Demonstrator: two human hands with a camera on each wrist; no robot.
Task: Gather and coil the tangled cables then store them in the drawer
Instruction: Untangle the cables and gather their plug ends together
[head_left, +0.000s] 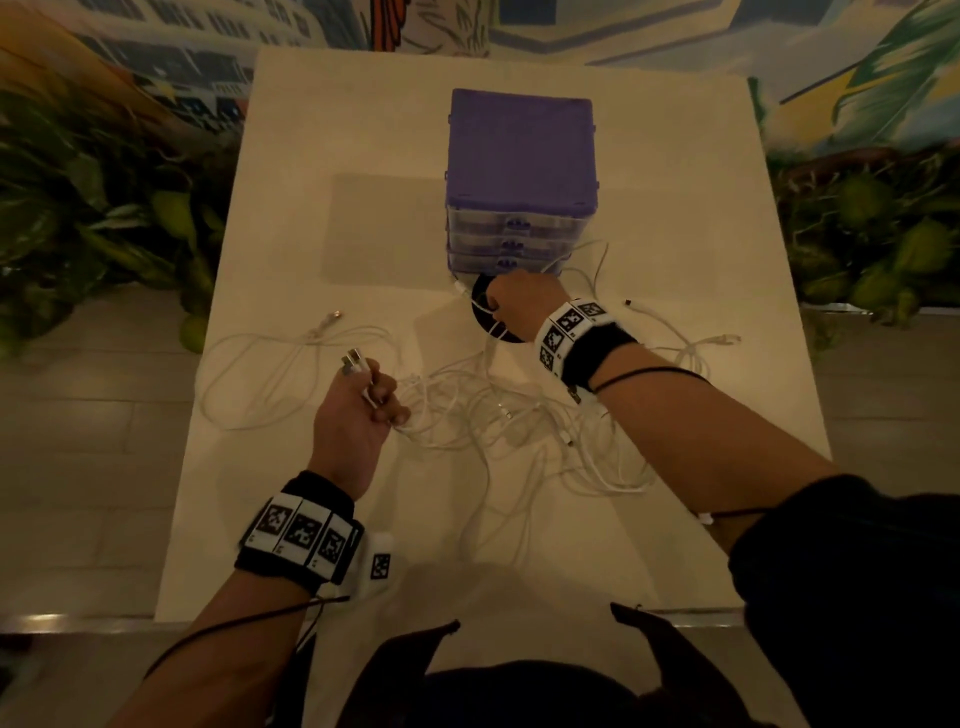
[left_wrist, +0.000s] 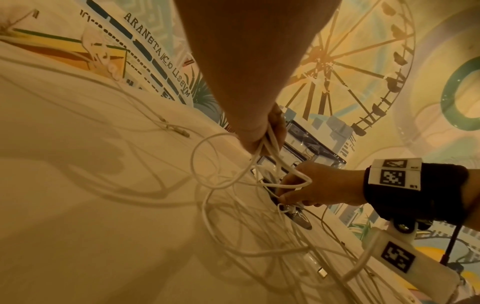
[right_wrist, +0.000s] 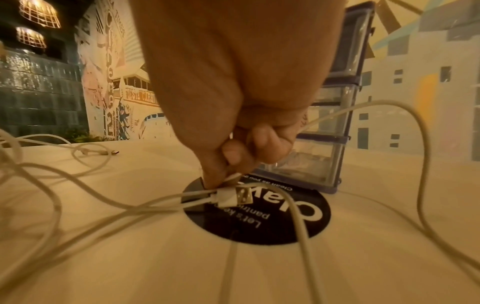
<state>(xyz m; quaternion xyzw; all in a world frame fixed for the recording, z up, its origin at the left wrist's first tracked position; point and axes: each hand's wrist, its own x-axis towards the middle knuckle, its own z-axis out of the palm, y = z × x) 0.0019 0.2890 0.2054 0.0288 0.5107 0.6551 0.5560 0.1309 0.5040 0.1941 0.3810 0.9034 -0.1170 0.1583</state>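
Tangled cables (head_left: 498, 415) sprawl before drawer unit (head_left: 519, 156).

Hidden, cropped and unreadable parts

Part of the black round sticker (head_left: 485, 306) is covered by the right hand (head_left: 522, 301), and its small print is cut short by cables (right_wrist: 298, 218) in the right wrist view. The drawer (head_left: 511, 260) contents cannot be made out. The left hand's (head_left: 358, 415) fingertips are concealed in the left wrist view.
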